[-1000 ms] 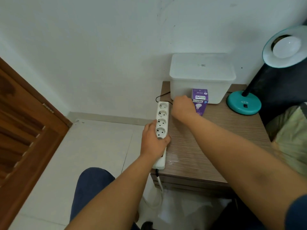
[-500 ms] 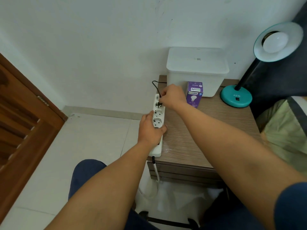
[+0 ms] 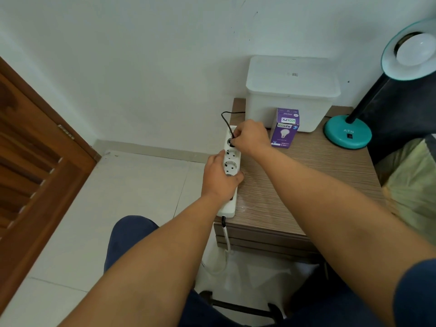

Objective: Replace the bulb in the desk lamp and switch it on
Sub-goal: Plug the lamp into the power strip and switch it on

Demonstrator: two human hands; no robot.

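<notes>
Head view. The power strip (image 3: 230, 175) lies along the left edge of the tabletop (image 3: 306, 185), with its own white lead hanging off the near end toward the floor. The left hand (image 3: 220, 178) is clamped around the middle of the strip, thumb on the tabletop side and fingers over the outer edge. This hold is judged to brace the strip so that it does not slide or lift while a plug is worked at a socket.

The right hand (image 3: 251, 136) is closed in a pinch on the black plug (image 3: 232, 142) at the second socket from the far end. The plug's black cord (image 3: 225, 119) loops up and back behind the white storage box (image 3: 291, 95). Whether the plug is fully seated cannot be told.

The desk lamp (image 3: 348, 134) stands on its teal base at the far right of the tabletop, well apart from both hands. Its shade is tilted toward the camera, which exposes the bulb (image 3: 415, 51) fitted in the socket. The bulb is unlit.

The purple bulb carton (image 3: 284, 128) stands upright just in front of the storage box, between the strip and the lamp base, within reach of the right hand.

The step in hand is judged to concern the lamp's mains connection.
</notes>
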